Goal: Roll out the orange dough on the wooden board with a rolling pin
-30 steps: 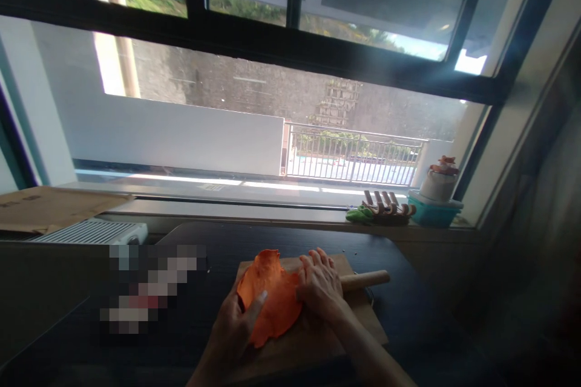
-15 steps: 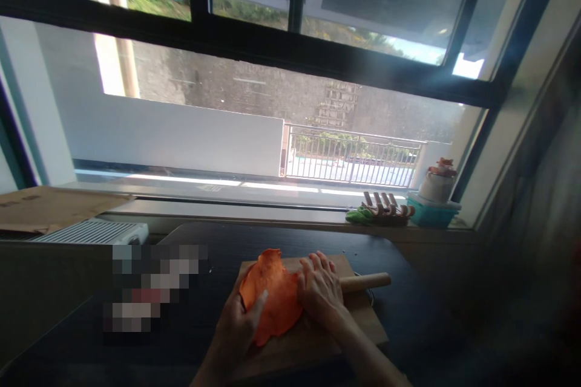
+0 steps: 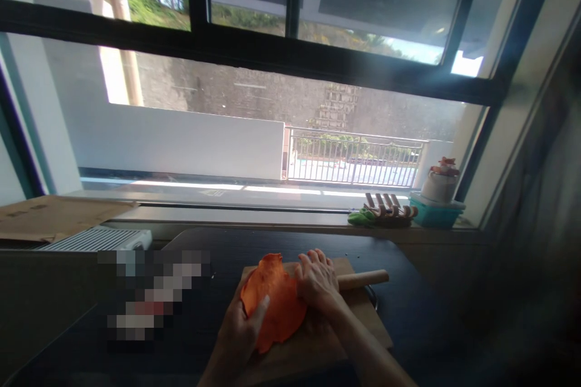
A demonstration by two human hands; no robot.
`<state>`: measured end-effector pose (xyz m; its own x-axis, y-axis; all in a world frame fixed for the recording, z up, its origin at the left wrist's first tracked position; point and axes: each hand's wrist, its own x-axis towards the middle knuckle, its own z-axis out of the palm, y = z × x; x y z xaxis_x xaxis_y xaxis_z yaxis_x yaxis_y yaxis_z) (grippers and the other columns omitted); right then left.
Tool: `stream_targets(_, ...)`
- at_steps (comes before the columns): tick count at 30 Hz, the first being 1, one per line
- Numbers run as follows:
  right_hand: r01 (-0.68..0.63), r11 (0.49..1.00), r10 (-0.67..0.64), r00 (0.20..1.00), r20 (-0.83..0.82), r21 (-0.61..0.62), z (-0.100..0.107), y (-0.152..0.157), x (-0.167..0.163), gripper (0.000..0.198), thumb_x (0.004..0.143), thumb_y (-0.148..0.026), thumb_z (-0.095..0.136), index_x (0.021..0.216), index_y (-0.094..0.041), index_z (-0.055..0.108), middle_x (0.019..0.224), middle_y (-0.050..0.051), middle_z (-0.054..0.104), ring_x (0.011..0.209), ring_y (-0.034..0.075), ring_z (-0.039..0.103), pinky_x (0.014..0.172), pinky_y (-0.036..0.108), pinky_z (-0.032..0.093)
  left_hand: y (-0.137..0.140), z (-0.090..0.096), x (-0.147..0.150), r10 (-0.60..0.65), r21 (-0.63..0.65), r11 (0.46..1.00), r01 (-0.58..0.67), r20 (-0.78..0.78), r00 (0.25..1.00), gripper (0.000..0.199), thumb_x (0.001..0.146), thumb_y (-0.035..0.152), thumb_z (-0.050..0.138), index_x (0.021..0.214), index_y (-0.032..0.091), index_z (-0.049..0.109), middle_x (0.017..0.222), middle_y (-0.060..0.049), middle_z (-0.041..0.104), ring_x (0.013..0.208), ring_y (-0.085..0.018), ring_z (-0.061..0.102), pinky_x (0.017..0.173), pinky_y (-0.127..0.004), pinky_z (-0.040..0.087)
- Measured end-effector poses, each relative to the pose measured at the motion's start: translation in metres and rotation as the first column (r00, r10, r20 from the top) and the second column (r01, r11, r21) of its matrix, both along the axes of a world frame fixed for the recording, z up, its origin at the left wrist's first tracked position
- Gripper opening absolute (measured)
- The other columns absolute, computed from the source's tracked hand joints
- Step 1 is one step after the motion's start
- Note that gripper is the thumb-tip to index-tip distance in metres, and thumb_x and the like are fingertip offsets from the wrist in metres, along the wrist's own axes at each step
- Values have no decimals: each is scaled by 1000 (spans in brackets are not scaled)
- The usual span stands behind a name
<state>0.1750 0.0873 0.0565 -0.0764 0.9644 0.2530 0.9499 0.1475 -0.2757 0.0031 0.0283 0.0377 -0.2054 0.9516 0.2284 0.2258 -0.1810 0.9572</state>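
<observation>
A thin, uneven orange sheet of dough or clay [image 3: 275, 302] lies over a wooden board [image 3: 363, 314]. My left hand [image 3: 242, 326] grips its left edge, thumb on top and the other fingers hidden beneath. My right hand [image 3: 316, 278] lies over a wooden rolling pin [image 3: 367, 279], palm down, with fingers bent over it beside the sheet's right edge. Only the pin's right end shows, sticking out past the board; my hand covers the rest of it.
The board rests on a dark table [image 3: 190, 296] below a window. A blurred-out patch [image 3: 154, 296] covers something at left. On the sill stand a teal container [image 3: 436, 210] with a white jar [image 3: 439, 184] on it, and a brown-and-green object [image 3: 384, 211]. Brown cardboard [image 3: 54, 214] lies far left.
The view has shifted slightly. The rolling pin has moved a little left under my right hand. My left hand keeps its hold on the orange sheet.
</observation>
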Motion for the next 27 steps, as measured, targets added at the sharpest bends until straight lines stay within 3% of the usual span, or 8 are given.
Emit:
stream_targets(5,6,998,-6,1000,1,56,-10,-23,2,43,98,-39,31,128,-24,58,142,7,48,138,26,28,112,42,17,5,-5,-1,19,21,1000,-19,-10,1000,50,74,40,58,120,21,58,127,-9,64,126,-29,54,110,-40,38)
stream_targets(11,12,997,-12,1000,7,-74,9,35,-7,43,97,-43,34,122,-22,60,131,12,56,130,29,39,104,47,30,4,-6,-2,35,40,999,-36,21,999,64,69,45,63,126,18,55,133,-12,60,130,-32,50,112,-43,35)
stream_targets(14,16,992,-16,1000,7,-128,15,51,-10,43,97,-44,34,121,-20,60,129,14,56,126,29,43,101,48,32,3,-5,-2,42,75,996,-44,27,999,61,70,41,64,127,20,55,131,-10,62,130,-30,50,112,-42,36)
stream_targets(18,4,998,-4,1000,-7,-59,7,30,-7,43,96,-45,34,120,-22,61,129,12,57,128,29,41,102,47,31,2,-5,-2,33,18,999,-33,4,999,56,73,42,61,124,20,55,127,-10,64,126,-30,54,110,-42,38)
stream_targets(23,2,999,-2,1000,10,50,-9,-14,-3,42,97,-42,34,121,-23,62,136,10,53,135,28,34,110,45,21,1,-2,-1,-4,10,1000,4,-20,1000,52,76,41,57,124,21,55,134,-10,59,129,-28,51,111,-40,36)
stream_targets(27,0,999,-1,1000,17,51,-6,-4,-4,39,97,-40,35,117,-23,64,133,10,55,134,28,35,108,45,23,2,-2,0,2,25,1000,-2,1,1000,52,74,40,59,122,19,56,129,-11,62,126,-30,54,110,-43,38)
